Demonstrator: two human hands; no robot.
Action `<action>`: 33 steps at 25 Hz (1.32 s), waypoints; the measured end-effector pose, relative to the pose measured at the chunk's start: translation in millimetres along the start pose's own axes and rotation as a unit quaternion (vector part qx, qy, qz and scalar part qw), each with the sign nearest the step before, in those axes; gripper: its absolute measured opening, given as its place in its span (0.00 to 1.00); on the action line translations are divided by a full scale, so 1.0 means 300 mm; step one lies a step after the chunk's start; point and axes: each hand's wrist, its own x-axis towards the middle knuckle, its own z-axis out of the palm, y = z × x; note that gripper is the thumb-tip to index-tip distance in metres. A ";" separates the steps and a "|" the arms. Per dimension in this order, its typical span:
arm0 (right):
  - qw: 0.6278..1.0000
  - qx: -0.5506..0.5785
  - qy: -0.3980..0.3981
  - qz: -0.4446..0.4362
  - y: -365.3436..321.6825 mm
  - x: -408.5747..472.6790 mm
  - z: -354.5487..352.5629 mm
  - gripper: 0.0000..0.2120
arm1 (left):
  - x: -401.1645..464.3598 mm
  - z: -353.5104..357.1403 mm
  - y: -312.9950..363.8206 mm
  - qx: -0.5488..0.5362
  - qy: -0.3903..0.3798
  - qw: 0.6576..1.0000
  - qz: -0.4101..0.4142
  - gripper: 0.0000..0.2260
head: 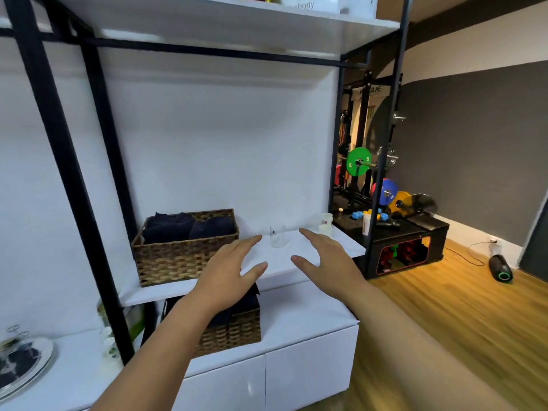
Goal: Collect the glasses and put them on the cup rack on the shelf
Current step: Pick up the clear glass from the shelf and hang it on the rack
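Glasses are sitting on the white shelf — a clear one standing upright between the two reaching hands, and a paler cup near the right-hand edge. Going left to right: the wicker basket is sitting close beside the left hand, whose fingers are spread and holding nothing; the right hand is likewise hovering released, just short of the clear glass. The risk is that the glass, nearly invisible against the white wall, is getting misjudged — a fingertip clipping its rim could tip it, and it could be rolling toward the open right edge above the wooden floor. No cup rack is clearly showing
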 end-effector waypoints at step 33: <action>0.958 0.156 -0.086 0.223 0.929 1.321 0.881 0.58 | 1.125 0.933 -0.855 -0.219 -0.067 0.948 -0.220 0.43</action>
